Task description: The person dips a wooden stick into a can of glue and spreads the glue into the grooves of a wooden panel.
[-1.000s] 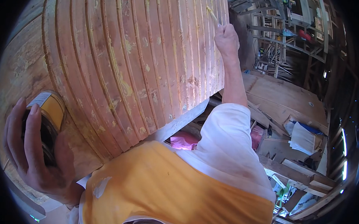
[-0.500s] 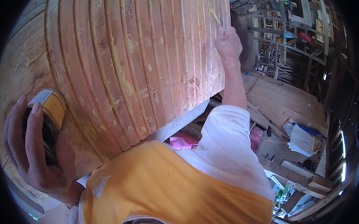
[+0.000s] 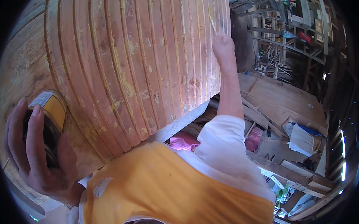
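A yellow-labelled can is in my left hand, whose fingers curve around its dark end at the lower left of the view. The can is tilted and lies against the wooden surface. At the upper right, my right hand is closed on a thin pale stick-like tool; its tip is too small to make out. That tool lies over the far grooves of a large ridged wooden panel. Yellowish smears and patches mark the panel's ridges and grooves.
Right of the panel, a plywood sheet lies beside wood scraps and white papers. Pink material shows below the panel's near edge. Stacked timber racks and a red item stand farther back.
My right hand and forearm have shifted slightly left and closer to me, with the thin tool drawn along the grooves. My left hand and the can have barely moved.
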### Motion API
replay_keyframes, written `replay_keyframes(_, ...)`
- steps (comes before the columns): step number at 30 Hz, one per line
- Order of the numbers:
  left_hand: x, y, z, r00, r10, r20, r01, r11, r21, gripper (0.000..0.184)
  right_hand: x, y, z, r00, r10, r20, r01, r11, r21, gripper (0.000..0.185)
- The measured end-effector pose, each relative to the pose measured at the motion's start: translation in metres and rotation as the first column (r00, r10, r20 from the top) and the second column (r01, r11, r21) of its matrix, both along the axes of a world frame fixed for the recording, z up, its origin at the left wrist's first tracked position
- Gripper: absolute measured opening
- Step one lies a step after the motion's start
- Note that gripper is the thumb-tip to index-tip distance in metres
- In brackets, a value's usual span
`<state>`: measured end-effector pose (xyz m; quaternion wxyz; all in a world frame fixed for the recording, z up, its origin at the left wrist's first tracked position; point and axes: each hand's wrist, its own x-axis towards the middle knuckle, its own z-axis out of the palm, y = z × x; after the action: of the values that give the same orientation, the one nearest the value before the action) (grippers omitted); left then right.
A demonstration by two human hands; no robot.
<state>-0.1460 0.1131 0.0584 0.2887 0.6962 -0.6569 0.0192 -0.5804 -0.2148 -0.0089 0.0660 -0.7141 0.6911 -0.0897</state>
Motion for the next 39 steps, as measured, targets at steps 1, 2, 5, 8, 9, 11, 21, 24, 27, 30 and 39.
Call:
replay_keyframes(1, 0.001, 0.0, 0.0, 1.0, -0.003, 0.001, 0.003, 1.0, -0.001, 0.039, 0.002, -0.006, 0.0, 1.0, 0.003, -0.018, -0.004, 1.0, -0.004, 0.042)
replay_keyframes(2, 0.001, 0.0, -0.001, 1.0, -0.006, 0.004, 0.006, 1.0, -0.002, 0.039, 0.004, -0.013, 0.001, 1.0, 0.003, -0.02, -0.003, 1.0, -0.018, 0.042)
replay_keyframes(5, 0.002, 0.001, -0.003, 1.0, -0.015, 0.01, 0.015, 1.0, -0.012, 0.039, 0.033, -0.02, 0.016, 0.997, 0.027, -0.075, -0.03, 0.999, -0.04, 0.043)
replay_keyframes(8, 0.001, 0.001, 0.001, 1.0, 0.0, 0.014, 0.0, 1.0, -0.001, 0.039, 0.009, -0.015, 0.012, 0.974, 0.072, -0.214, -0.082, 0.996, -0.04, 0.042)
replay_keyframes(9, 0.001, 0.001, 0.002, 1.0, 0.007, 0.008, -0.007, 1.0, 0.002, 0.04, 0.0, 0.005, 0.014, 0.968, 0.07, -0.243, -0.083, 0.996, -0.044, 0.041)
replay_keyframes(11, -0.001, 0.001, 0.003, 1.0, 0.024, -0.005, -0.024, 1.0, 0.012, 0.04, 0.001, 0.021, 0.02, 0.963, 0.064, -0.263, -0.077, 0.996, -0.037, 0.04)
replay_keyframes(21, -0.003, 0.001, -0.002, 1.0, 0.014, -0.023, -0.015, 0.999, -0.033, 0.041, 0.055, -0.024, 0.021, 0.956, 0.123, -0.265, -0.171, 0.971, -0.166, 0.037)
replay_keyframes(24, -0.003, 0.001, 0.002, 1.0, 0.015, 0.023, -0.014, 0.999, -0.033, 0.04, 0.025, 0.021, 0.023, 0.933, 0.105, -0.345, -0.146, 0.985, -0.095, 0.035)
replay_keyframes(27, -0.005, 0.0, 0.0, 1.0, 0.025, 0.015, -0.024, 0.999, -0.044, 0.039, -0.009, 0.089, 0.025, 0.922, 0.032, -0.386, -0.051, 0.998, -0.039, 0.028)
replay_keyframes(30, -0.009, -0.001, 0.001, 0.999, 0.038, 0.001, -0.038, 0.998, -0.048, 0.039, -0.037, 0.137, 0.037, 0.939, 0.014, -0.342, -0.032, 0.998, -0.048, 0.024)
replay_keyframes(39, -0.014, 0.006, 0.004, 0.994, 0.096, 0.052, -0.093, 0.995, -0.045, 0.039, -0.07, 0.174, 0.033, 0.999, -0.032, -0.008, 0.03, 0.991, -0.134, 0.02)
